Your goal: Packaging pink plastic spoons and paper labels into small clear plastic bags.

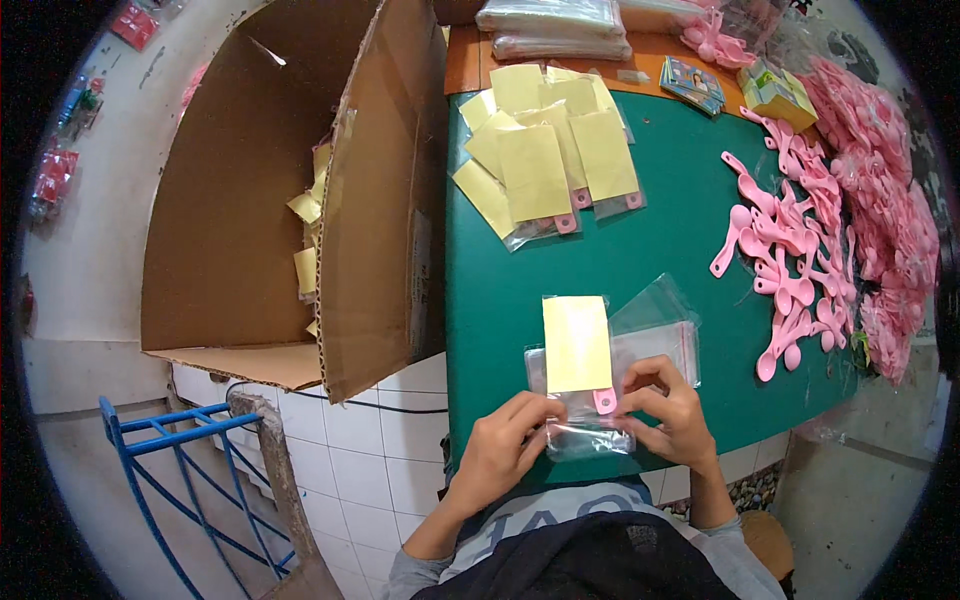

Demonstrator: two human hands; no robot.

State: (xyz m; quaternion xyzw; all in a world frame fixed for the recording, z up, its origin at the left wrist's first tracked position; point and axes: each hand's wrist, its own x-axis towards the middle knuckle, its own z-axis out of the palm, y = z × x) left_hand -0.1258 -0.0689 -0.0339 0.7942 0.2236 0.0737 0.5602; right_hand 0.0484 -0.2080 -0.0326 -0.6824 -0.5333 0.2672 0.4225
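Observation:
A clear plastic bag (590, 438) lies near the front edge of the green table, its lower part crinkled. Inside it are a pale yellow card (577, 345) and a pink spoon, whose handle end (605, 400) shows below the card; the card hides the rest. My left hand (508, 440) pinches the bag's left edge between thumb and fingers. On the other side, my right hand (668, 408) is curled with its fingertips closed on the bag's right edge. Flat clear bags (660, 345) lie beneath and beside the filled one.
Filled bags with yellow cards (535, 170) pile up farther back. Loose pink spoons (790, 240) spread at the right, beside bagged spoons (870, 180). Small printed cards (692, 84) and a yellow box (778, 95) sit behind. Left of the table stands an open cardboard box (375, 230).

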